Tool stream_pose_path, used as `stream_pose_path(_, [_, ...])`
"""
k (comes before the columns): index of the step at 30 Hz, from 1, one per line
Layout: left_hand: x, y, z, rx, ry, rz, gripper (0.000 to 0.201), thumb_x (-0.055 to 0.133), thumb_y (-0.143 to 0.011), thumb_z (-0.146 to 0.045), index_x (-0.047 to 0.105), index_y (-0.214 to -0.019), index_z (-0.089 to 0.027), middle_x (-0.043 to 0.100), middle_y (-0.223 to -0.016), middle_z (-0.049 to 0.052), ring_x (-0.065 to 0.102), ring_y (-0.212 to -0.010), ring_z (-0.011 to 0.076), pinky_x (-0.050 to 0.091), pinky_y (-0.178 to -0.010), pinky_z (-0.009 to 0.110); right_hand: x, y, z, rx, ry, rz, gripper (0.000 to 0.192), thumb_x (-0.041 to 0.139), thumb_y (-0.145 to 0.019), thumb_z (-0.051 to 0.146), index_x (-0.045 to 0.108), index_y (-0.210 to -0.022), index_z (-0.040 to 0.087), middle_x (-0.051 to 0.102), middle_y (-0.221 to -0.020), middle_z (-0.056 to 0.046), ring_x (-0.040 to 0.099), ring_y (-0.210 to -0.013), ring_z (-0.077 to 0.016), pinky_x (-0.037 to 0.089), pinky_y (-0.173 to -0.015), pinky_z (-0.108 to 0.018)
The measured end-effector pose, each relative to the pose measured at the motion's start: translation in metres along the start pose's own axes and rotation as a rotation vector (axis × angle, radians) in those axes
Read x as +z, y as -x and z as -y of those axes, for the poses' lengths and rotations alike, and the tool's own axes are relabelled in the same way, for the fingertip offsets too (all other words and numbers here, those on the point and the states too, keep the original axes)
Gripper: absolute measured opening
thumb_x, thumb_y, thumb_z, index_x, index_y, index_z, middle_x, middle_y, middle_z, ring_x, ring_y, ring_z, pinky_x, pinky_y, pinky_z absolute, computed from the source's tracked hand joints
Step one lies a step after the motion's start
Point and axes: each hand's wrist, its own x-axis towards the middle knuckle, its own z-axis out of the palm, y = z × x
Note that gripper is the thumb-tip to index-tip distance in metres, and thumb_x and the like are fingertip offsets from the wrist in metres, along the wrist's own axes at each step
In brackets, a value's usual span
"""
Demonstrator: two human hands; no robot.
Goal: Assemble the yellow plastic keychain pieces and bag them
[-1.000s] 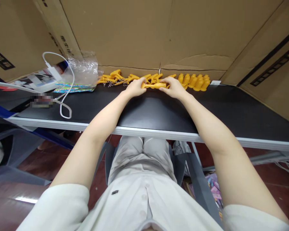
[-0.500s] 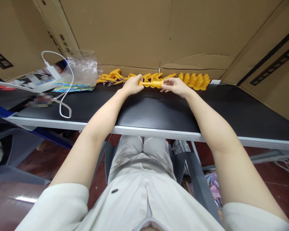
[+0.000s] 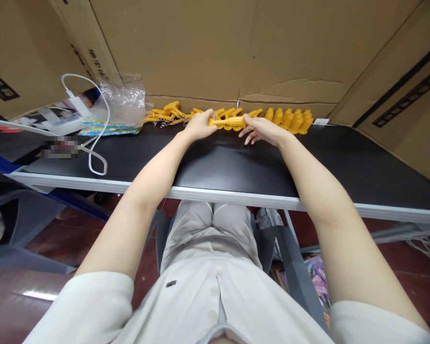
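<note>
Item: one yellow plastic piece (image 3: 230,122), long and slim, a narrow stem at its left end widening to a thicker ribbed body at its right, lying level and crosswise just above the far part of the black desk (image 3: 236,162), in front of the cardboard wall (image 3: 200,48). Left hand (image 3: 199,126): fingers curled shut around the narrow left end. Right hand (image 3: 261,130): thumb and forefinger pinching the thick right end, the other fingers spread loosely downward toward the desk top. Behind the hands, along the foot of the cardboard: a loose heap of yellow T-shaped pieces (image 3: 168,113) with small metal chains to the left, and a tidy row of yellow stubby pieces (image 3: 290,119) to the right. Change from half a second earlier: both hands and the held piece have moved slightly farther away, toward the row, and the right hand's free fingers are now more open; a second ago both hands lay lower, among the pieces. Far left of the desk: clear plastic bag (image 3: 123,98), white charger and cable (image 3: 89,119), printed packets. Writing: black print on the cardboard at upper left, too skewed to read; one label on the desk is blurred out.
</note>
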Motion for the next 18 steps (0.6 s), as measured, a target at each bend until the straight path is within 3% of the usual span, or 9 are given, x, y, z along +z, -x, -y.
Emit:
stream_pose_path(3, [-0.0003,-0.0003,0.0006,-0.008,-0.021,0.006,0.033,0.075,-0.071,-0.007,0.066,-0.096,-0.026,0.071,-0.099,0.007,0.063,-0.135,0.0413,0.044,-0.123,0.050,-0.0039,0.0013,-0.0020,-0.048,-0.010,-0.027,0.061,0.096,-0.087,0.067,0.071,-0.123,0.024,0.083,-0.110,-0.011,0.083,-0.089,-0.0279,0.070,-0.082,-0.042])
stream_pose_path(5, [-0.0007,0.0004,-0.0003,-0.003,-0.063,0.012,0.032,0.075,-0.073,-0.008,0.066,-0.098,-0.025,0.072,-0.100,0.008,0.064,-0.133,0.0411,0.044,-0.123,0.050,-0.0046,0.0012,-0.0032,-0.062,-0.021,-0.048,0.058,0.099,-0.086,0.060,0.070,-0.121,0.024,0.083,-0.108,-0.009,0.082,-0.088,-0.0262,0.069,-0.083,-0.042])
stream_pose_path(8, [-0.0013,0.0016,-0.0022,0.021,-0.104,0.017,0.031,0.075,-0.075,-0.012,0.067,-0.102,-0.025,0.073,-0.102,0.008,0.066,-0.130,0.0406,0.046,-0.122,0.050,-0.0037,0.0024,-0.0022,-0.052,-0.071,-0.041,0.056,0.096,-0.086,0.069,0.070,-0.105,0.023,0.082,-0.097,-0.009,0.082,-0.086,-0.0266,0.069,-0.083,-0.042])
stream_pose_path(12, [-0.0015,0.0026,-0.0035,0.045,-0.108,0.029,0.030,0.076,-0.076,-0.015,0.068,-0.103,-0.026,0.074,-0.101,0.009,0.066,-0.130,0.0409,0.047,-0.122,0.051,-0.0007,0.0051,0.0017,-0.025,-0.104,-0.027,0.068,0.088,-0.084,0.086,0.067,-0.088,0.022,0.078,-0.082,-0.013,0.082,-0.082,-0.0299,0.068,-0.079,-0.042])
stream_pose_path(18, [-0.0005,0.0031,-0.0035,0.035,-0.094,0.031,0.032,0.077,-0.074,-0.015,0.069,-0.104,-0.025,0.073,-0.102,0.009,0.065,-0.131,0.0415,0.046,-0.122,0.051,0.0037,0.0003,-0.0010,0.037,-0.125,-0.023,0.071,0.076,-0.090,0.092,0.071,-0.089,0.021,0.073,-0.070,-0.011,0.081,-0.076,-0.0303,0.068,-0.077,-0.043])
